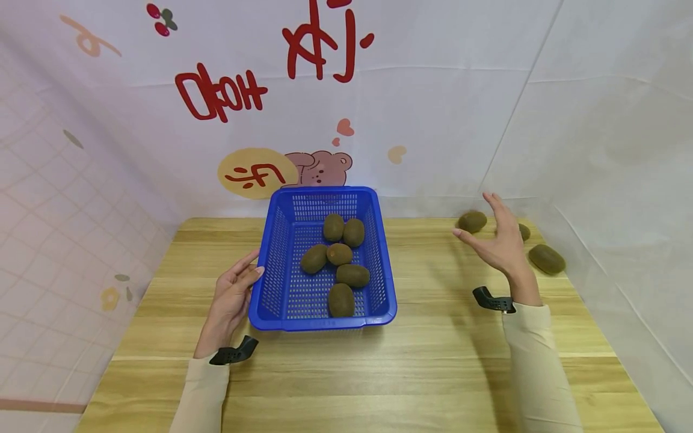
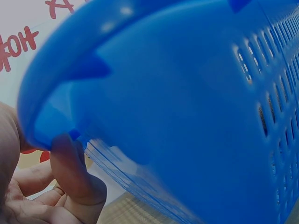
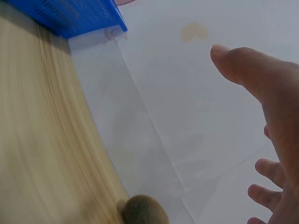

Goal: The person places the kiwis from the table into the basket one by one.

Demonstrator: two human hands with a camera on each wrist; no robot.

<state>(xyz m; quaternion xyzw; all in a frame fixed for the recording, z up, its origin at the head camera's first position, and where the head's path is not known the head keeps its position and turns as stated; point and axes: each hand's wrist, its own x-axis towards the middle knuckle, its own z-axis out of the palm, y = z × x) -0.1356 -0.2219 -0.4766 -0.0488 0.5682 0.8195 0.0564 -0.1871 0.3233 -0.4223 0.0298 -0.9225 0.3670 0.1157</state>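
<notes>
A blue plastic basket (image 1: pixel 322 325) with slotted walls stands on the table, holding several brown kiwifruit (image 1: pixel 353 276). My left hand (image 1: pixel 231 296) grips its left rim between thumb and fingers; the left wrist view shows the hand (image 2: pixel 70 182) close up at the basket's rim (image 2: pixel 35 93). Over the table's right side is my right hand (image 1: pixel 500 240), empty, thumb and fingers spread wide. Near it lie a kiwifruit (image 1: pixel 472 222) to its left, a second kiwifruit (image 1: pixel 524 232) partly hidden behind it, and a third kiwifruit (image 1: pixel 547 259) to its right.
The wooden table (image 1: pixel 346 379) ends at the back against a white printed cloth (image 1: pixel 444 132). Similar cloth sheets hang at the left (image 1: pixel 65 240) and right (image 1: pixel 622 180). A black wrist strap (image 1: pixel 492 300) sits on each arm.
</notes>
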